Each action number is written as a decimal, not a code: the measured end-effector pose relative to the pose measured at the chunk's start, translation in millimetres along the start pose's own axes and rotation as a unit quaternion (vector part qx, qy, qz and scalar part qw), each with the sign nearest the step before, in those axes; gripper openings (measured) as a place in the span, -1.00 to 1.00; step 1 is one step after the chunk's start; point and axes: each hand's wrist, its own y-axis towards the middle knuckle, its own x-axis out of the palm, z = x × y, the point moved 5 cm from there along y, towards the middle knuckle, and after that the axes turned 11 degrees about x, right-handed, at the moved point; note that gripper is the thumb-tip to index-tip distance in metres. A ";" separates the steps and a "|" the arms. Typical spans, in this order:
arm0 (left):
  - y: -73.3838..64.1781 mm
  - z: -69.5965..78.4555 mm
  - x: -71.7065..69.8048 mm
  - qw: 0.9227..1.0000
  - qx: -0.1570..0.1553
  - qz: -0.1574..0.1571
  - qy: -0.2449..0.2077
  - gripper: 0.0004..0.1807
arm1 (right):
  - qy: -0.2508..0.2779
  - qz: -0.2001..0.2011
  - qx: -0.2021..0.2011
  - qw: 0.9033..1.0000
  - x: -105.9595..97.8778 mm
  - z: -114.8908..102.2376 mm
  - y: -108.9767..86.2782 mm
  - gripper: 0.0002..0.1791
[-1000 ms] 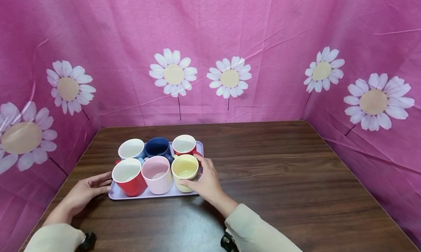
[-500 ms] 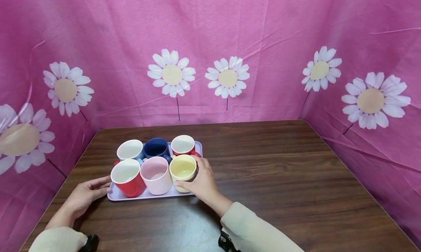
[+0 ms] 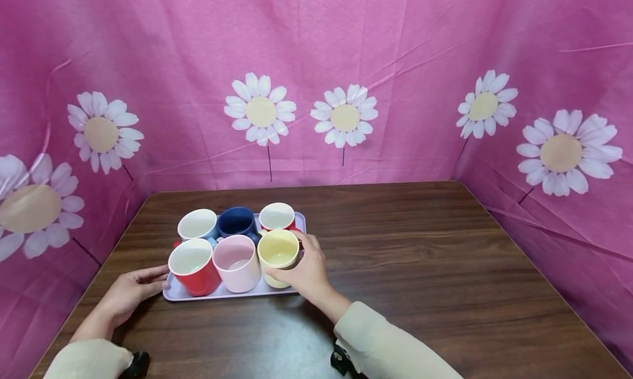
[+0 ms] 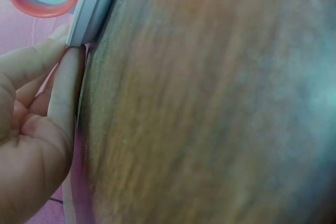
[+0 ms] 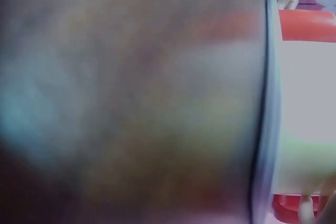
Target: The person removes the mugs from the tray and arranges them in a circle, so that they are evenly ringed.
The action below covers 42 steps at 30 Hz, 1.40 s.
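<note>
My right hand (image 3: 309, 272) grips the yellow mug (image 3: 271, 280) at the front right of a lilac tray (image 3: 237, 296), thumb on its near side and fingers round the right. In the right wrist view only some fingers (image 5: 308, 211) show beside it. My left hand (image 3: 126, 296) pinches the tray's left edge; the left wrist view shows fingertips on both faces of the rim (image 4: 84, 30). Left of the yellow mug stand a pink mug (image 3: 239, 274) and a red mug (image 3: 198, 280). Behind them are a light blue mug (image 3: 198, 225), a dark blue mug (image 3: 237, 222) and another red mug (image 3: 277, 217).
The tray sits on the left half of a dark wooden table (image 3: 405, 258). A pink cloth (image 3: 420, 49) with large white daisies hangs round the back and both sides.
The yellow mug has risen slightly against its neighbours, with my right hand round it. My left hand stays at the tray's edge. The head view shifts a little.
</note>
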 end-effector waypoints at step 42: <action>0.1 0.0 1.0 1.000 -0.011 -0.003 0.014 -0.47 | -0.044 -0.115 -0.068 0.990 -149.1 23.5 25.3 -0.10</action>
